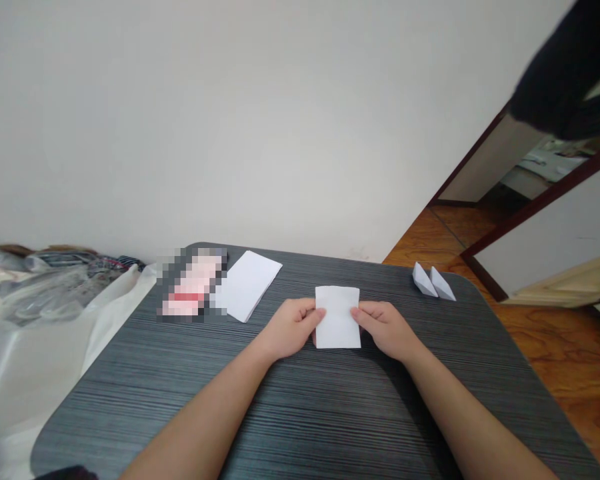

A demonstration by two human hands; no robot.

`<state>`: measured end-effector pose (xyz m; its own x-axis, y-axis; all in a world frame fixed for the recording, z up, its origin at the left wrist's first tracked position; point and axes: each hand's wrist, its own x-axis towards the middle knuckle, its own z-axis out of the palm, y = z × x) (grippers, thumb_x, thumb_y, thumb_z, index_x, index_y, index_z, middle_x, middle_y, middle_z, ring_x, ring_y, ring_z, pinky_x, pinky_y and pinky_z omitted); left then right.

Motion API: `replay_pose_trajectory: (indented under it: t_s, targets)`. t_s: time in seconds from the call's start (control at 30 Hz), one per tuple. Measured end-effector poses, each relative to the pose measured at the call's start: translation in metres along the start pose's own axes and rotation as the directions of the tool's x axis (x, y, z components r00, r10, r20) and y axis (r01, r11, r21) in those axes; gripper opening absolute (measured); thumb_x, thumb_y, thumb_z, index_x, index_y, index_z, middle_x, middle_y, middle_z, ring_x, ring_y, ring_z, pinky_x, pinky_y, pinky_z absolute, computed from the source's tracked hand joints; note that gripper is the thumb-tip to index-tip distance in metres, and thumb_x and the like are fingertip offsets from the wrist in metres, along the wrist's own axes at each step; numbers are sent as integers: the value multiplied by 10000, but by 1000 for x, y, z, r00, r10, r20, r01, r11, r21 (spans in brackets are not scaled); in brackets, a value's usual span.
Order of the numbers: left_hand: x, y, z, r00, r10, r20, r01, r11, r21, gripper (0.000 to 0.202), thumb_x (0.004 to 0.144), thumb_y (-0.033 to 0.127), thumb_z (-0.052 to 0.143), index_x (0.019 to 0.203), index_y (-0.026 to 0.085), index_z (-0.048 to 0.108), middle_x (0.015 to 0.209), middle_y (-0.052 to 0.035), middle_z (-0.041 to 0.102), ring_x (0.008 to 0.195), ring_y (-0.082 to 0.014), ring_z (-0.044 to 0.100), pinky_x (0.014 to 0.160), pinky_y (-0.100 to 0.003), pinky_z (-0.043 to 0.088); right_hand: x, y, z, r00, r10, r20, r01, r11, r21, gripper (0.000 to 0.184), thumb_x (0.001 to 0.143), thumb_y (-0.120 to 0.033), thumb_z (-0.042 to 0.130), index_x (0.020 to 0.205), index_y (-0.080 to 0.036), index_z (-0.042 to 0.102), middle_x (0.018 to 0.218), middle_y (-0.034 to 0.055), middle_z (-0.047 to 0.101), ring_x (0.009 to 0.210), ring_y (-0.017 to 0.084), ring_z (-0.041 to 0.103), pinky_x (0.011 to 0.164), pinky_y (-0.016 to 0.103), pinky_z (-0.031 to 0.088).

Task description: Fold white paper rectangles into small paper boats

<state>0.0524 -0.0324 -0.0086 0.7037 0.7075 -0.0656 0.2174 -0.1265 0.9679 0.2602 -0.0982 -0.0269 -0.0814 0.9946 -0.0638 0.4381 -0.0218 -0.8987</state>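
Observation:
A folded white sheet of paper (pixel 338 327) is held up above the table, nearly square in outline, with a faint crease across it. My left hand (pixel 296 327) pinches its left edge, thumb on the near face and fingers behind. On the opposite edge my right hand (pixel 384 327) grips it the same way. Both hands are closed on the paper, and the fingertips behind it are hidden.
The dark wood-grain table (pixel 290 413) stands against a white wall (pixel 260 133). A stack of white paper (pixel 250 283) lies at the back left, beside a blurred-out item (pixel 193 283). Two folded paper boats (pixel 433 283) sit at the back right. Plastic-wrapped items (pixel 60 287) are left of the table.

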Motion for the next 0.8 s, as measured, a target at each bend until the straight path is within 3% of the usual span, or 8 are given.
replay_pose_trajectory:
  t_s: [0.1,0.37,0.6,0.8]
  targets:
    - [0,-1,0,1000,-1,-5,1,1000,22,300,863,339,412,667,143,526,525,30,466,500,-96,426,480,-199,320,1,2,2,1000,-4,23,3,1000,31,388,894,-420,422,628,-175,562,586,2,571,556,149,529,550,254,410]
    - [1,-6,1,1000,-11,11,10,998,66,298,852,342,422,656,142,525,538,25,468,505,-95,412,467,-195,300,1,0,1,999,-14,-51,14,1000,1,364,892,-414,429,659,-178,578,614,9,600,566,150,549,563,253,427]
    - [2,-8,0,1000,5,-13,-4,996,86,305,864,347,409,719,134,575,602,8,514,549,-106,443,487,-202,326,2,2,3,999,24,25,-26,994,105,372,896,-426,417,675,-175,578,592,17,610,546,153,584,551,260,455]
    - [4,-12,1,1000,-19,-19,18,999,-51,285,867,358,420,800,133,581,634,-1,541,537,-103,459,479,-203,353,1,2,5,999,-5,33,1,992,127,270,883,-405,454,823,-177,585,653,10,608,546,141,582,541,256,464]
